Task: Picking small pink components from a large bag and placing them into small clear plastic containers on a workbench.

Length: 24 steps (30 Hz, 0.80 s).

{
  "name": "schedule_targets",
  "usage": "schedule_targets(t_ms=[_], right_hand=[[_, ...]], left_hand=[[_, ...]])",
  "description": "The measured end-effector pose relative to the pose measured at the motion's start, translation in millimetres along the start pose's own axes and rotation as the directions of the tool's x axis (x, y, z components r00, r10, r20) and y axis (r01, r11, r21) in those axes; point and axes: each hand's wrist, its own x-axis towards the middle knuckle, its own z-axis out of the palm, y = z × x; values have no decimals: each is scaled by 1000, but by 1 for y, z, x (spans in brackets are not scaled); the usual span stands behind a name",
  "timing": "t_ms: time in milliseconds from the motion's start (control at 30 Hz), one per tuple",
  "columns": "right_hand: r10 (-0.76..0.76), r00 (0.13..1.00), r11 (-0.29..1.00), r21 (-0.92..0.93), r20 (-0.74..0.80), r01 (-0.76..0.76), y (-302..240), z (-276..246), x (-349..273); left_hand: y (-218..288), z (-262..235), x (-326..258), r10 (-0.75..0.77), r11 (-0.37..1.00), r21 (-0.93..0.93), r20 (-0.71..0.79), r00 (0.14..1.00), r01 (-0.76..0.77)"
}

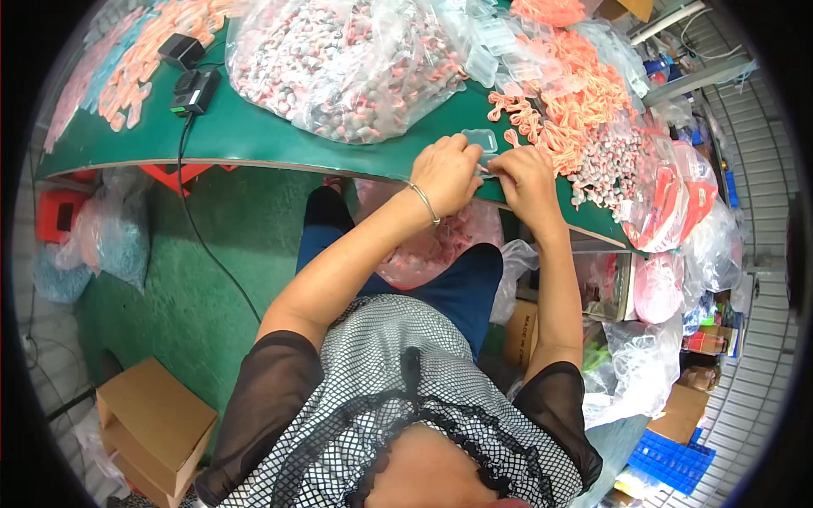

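At the front edge of the green table, my left hand and my right hand are close together, fingers curled in. Between the fingertips shows a tiny pinkish bit, too small to name. Just beyond them lies a small clear plastic box, partly covered by my fingers. To the right of my right hand are a heap of orange looped cords and a pile of small grey-and-pink pieces. A large clear bag full of similar small pieces rests beyond my left hand.
Rows of orange loops lie at the far left, near a black device whose cable drops over the table edge. More clear boxes sit behind the bag. An open carton and filled bags stand on the floor.
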Motion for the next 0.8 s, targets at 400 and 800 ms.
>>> schedule_targets(t_ms=[400,800], right_hand=[[242,963,827,-494,-116,-267,31,11,-2],[-5,1000,997,76,11,4,13,-1,3]], left_hand=[[-4,-2,-1,19,999,-44,24,1000,-18],[-8,-7,6,-18,992,-121,66,998,26]])
